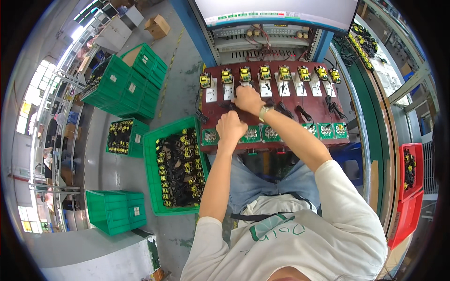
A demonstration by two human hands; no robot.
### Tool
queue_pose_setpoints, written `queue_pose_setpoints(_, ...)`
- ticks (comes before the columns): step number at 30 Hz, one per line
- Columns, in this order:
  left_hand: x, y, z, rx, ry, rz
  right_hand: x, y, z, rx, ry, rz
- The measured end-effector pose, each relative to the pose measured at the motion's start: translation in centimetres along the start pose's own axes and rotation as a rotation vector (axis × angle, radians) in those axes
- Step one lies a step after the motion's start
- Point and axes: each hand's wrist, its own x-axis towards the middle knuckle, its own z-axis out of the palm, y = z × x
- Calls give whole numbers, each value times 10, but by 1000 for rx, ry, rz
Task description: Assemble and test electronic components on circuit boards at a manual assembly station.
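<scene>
My left hand (231,125) is closed over the near left part of a dark red test bench (213,110), just behind the row of green circuit boards (251,134). Black cable (228,107) shows beside its fingertips; what it grips is hidden. Farther in, my right hand (249,100), with a watch (265,110) on the wrist, is closed at the near end of a white socket plate. Its fingers cover whatever they hold. Behind it sits a yellow-and-black power board (245,74), one of several in a row along the white socket plates (265,89).
A green crate (148,161) full of corded power boards stands left of the bench. More green crates (112,84) are stacked farther left. A monitor (281,11) and rack instruments (234,43) rise behind. Red bins (404,220) stand at right beside a conveyor (375,117).
</scene>
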Motion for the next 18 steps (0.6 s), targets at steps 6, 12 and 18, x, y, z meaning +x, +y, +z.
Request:
queue_pose_setpoints(6,3,-25,-11,-85,-32,-49,-1,15,-40,178,-232,-152)
queue_pose_setpoints(12,-7,-69,-42,-1174,-281,-82,-99,21,-86,813,-429,-51)
queue_pose_setpoints(18,-45,-79,-60,-1579,-420,-26,-115,18,-83,533,-240,-269)
